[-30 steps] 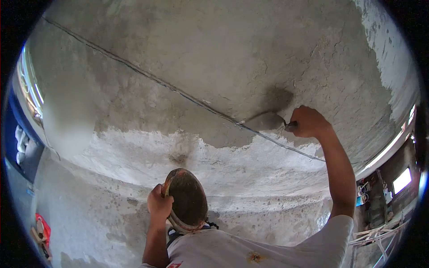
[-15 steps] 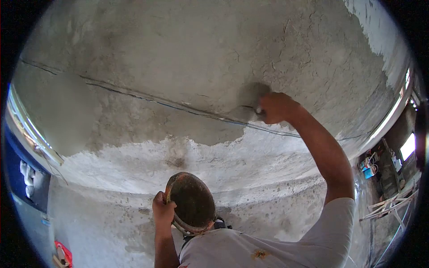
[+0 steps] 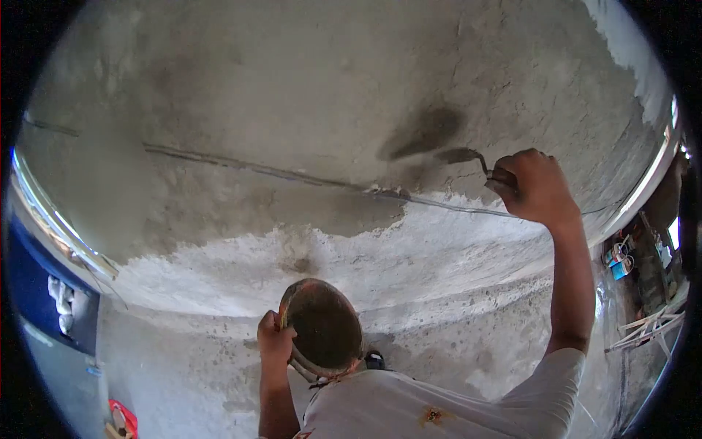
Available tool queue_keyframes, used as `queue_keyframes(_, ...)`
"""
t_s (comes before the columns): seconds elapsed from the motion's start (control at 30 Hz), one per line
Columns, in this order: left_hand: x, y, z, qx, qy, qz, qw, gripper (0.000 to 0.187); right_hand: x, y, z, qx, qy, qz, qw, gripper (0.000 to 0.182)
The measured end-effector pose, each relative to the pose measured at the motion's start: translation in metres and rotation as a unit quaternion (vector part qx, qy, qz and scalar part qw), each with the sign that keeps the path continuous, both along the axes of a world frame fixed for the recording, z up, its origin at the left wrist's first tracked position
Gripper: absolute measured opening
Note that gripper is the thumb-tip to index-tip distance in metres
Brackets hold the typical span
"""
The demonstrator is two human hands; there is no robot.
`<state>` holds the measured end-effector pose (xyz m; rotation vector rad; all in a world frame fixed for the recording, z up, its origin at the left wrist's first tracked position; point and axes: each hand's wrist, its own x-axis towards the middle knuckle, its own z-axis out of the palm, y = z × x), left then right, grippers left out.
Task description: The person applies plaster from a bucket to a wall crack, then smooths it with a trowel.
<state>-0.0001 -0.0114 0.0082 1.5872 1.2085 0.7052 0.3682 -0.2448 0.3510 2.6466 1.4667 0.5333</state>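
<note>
My right hand [image 3: 537, 186] is wrapped round the handle of a trowel [image 3: 459, 155], raised in front of the wall. The trowel's blade points left, close over the wet grey plaster [image 3: 292, 88], with a dark shadow beside it. Low in the middle, my left hand [image 3: 276, 338] grips the rim of a round bucket [image 3: 322, 329], tilted so its dark inside shows. The bucket is held against my body, above the floor. A thin cable line [image 3: 278, 171] runs across the plastered wall below the trowel.
Bare whitish wall [image 3: 439, 234] shows below the ragged plaster edge. Paint cans [image 3: 620, 263] and wooden pieces [image 3: 651, 329] stand at the far right. A red bag [image 3: 124, 421] lies on the floor [image 3: 190, 380] at lower left, and white sacks [image 3: 64, 301] sit beyond.
My right hand has moved right, away from the wall, and the trowel, blurred before, now shows clearly. My left hand keeps its hold on the bucket.
</note>
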Motion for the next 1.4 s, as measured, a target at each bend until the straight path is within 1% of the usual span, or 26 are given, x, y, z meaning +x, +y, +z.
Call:
queue_keyframes(0.07,-0.004,0.002,-0.002,0.003,0.012,0.005,1.0,0.029,-0.008,-0.005,-0.019,0.083,0.032,0.073,0.993,0.017)
queue_keyframes(0.1,-0.005,0.003,0.0,0.013,0.018,0.005,1.0,0.03,-0.01,-0.004,-0.032,0.07,0.043,0.085,0.993,0.017)
queue_keyframes(0.13,-0.005,0.001,0.006,0.034,0.011,-0.001,0.999,0.03,-0.013,-0.004,-0.047,0.057,0.105,0.13,0.984,0.016)
queue_keyframes(0.17,-0.007,0.002,-0.001,0.011,-0.023,0.006,1.0,0.028,-0.017,0.0,-0.063,0.044,0.167,0.176,0.969,0.016)
queue_keyframes(0.2,-0.007,0.0,0.009,0.025,-0.008,0.005,1.0,0.026,-0.024,0.006,-0.079,0.002,0.186,0.2,0.962,0.015)
queue_keyframes(0.27,-0.009,-0.003,0.017,0.028,0.02,0.018,0.999,0.025,-0.035,0.022,-0.13,-0.01,0.188,0.261,0.947,0.019)
queue_keyframes(0.33,-0.012,-0.001,0.014,0.024,-0.074,-0.026,0.997,0.03,-0.049,0.04,-0.179,-0.09,0.151,0.282,0.943,0.017)
queue_keyframes(0.37,-0.012,-0.001,0.018,0.02,-0.064,-0.019,0.998,0.03,-0.06,0.05,-0.203,-0.13,0.131,0.271,0.945,0.018)
queue_keyframes(0.43,-0.01,-0.005,0.031,-0.005,-0.081,-0.029,0.996,0.03,-0.07,0.064,-0.25,-0.093,0.085,0.337,0.933,0.015)
queue_keyframes(0.5,-0.009,-0.004,0.041,0.005,-0.049,-0.03,0.998,0.03,-0.075,0.079,-0.283,-0.068,0.075,0.365,0.926,0.014)
queue_keyframes(0.57,-0.009,-0.005,0.042,0.014,-0.018,-0.033,0.999,0.03,-0.079,0.098,-0.302,-0.044,-0.054,0.459,0.886,0.015)
queue_keyframes(0.6,-0.009,-0.005,0.041,-0.002,-0.018,-0.031,0.999,0.029,-0.08,0.105,-0.31,-0.043,-0.048,0.459,0.886,0.015)
queue_keyframes(0.63,-0.011,-0.006,0.04,-0.019,-0.018,-0.029,0.999,0.029,-0.081,0.111,-0.318,-0.017,-0.053,0.49,0.87,0.018)
queue_keyframes(0.7,-0.012,-0.004,0.032,0.004,-0.011,-0.037,0.999,0.028,-0.081,0.121,-0.337,0.024,-0.052,0.537,0.842,0.024)
queue_keyframes(0.73,-0.013,-0.003,0.029,0.029,-0.008,-0.047,0.998,0.027,-0.083,0.124,-0.347,0.024,-0.05,0.538,0.841,0.024)
queue_keyframes(0.87,-0.01,-0.002,0.033,0.017,-0.019,-0.045,0.999,0.026,-0.089,0.125,-0.37,0.025,-0.029,0.581,0.813,0.041)
queue_keyframes(0.9,-0.009,-0.002,0.037,0.017,0.013,-0.045,0.999,0.027,-0.091,0.122,-0.375,0.031,-0.016,0.596,0.802,0.046)
queue_keyframes(0.93,-0.007,-0.001,0.04,0.018,0.045,-0.045,0.998,0.027,-0.093,0.12,-0.38,0.032,-0.013,0.596,0.802,0.046)
queue_keyframes(1.0,-0.003,-0.001,0.043,0.015,0.028,-0.043,0.999,0.023,-0.099,0.115,-0.387,0.01,-0.003,0.593,0.805,0.051)
queue_keyframes(1.03,-0.003,-0.002,0.044,0.013,0.009,-0.041,0.999,0.02,-0.101,0.113,-0.389,0.011,0.002,0.592,0.806,0.051)
queue_keyframes(1.13,-0.005,0.0,0.044,0.02,0.02,-0.056,0.998,0.021,-0.109,0.107,-0.395,0.048,0.052,0.608,0.791,0.048)
queue_keyframes(1.2,-0.007,0.003,0.037,0.018,0.027,-0.055,0.998,0.021,-0.114,0.105,-0.4,0.067,0.114,0.569,0.812,0.042)
queue_keyframes(1.23,-0.008,0.004,0.035,0.014,0.031,-0.049,0.998,0.021,-0.114,0.105,-0.396,0.07,0.113,0.568,0.812,0.042)
queue_keyframes(1.3,-0.013,0.006,0.038,0.02,0.033,-0.051,0.998,0.022,-0.113,0.104,-0.382,0.127,0.205,0.501,0.831,0.036)
queue_keyframes(1.33,-0.014,0.007,0.042,0.025,0.033,-0.051,0.998,0.023,-0.109,0.105,-0.378,0.13,0.201,0.502,0.831,0.036)
queue_keyframes(1.4,-0.015,0.006,0.046,0.013,-0.002,-0.04,0.999,0.023,-0.091,0.101,-0.369,0.156,0.268,0.456,0.834,0.037)
